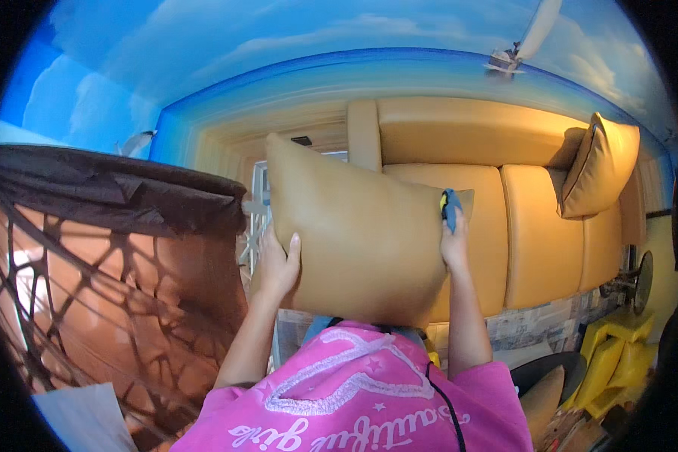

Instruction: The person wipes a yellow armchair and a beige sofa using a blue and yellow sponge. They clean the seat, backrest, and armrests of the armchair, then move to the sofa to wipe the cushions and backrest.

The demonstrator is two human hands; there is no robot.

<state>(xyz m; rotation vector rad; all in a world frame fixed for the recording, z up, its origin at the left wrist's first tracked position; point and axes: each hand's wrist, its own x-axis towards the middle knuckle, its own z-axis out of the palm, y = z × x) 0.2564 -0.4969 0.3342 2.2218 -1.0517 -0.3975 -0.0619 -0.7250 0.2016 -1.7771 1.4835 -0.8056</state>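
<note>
A plump tan cushion (354, 233) with a smooth, leather-like cover is held up in front of my body. My left hand (281, 264) grips its left edge, thumb on the near face and fingers mostly hidden. Around the right edge is my right hand (454, 239), with a blue cloth (451, 209) showing a yellow patch at its fingers, against the cushion's corner. Behind the cushion stands a matching tan sofa (471, 226), partly covered by it. A second tan cushion (606, 166) leans at the sofa's right end.
To the left is a brown panel with a dark web-like frame (30, 256), a dark cloth (113, 188) draped along its top. Yellow furniture (610, 361) and a round dark-framed object (643, 282) stand at the right. A fan (508, 60) is beyond the sofa.
</note>
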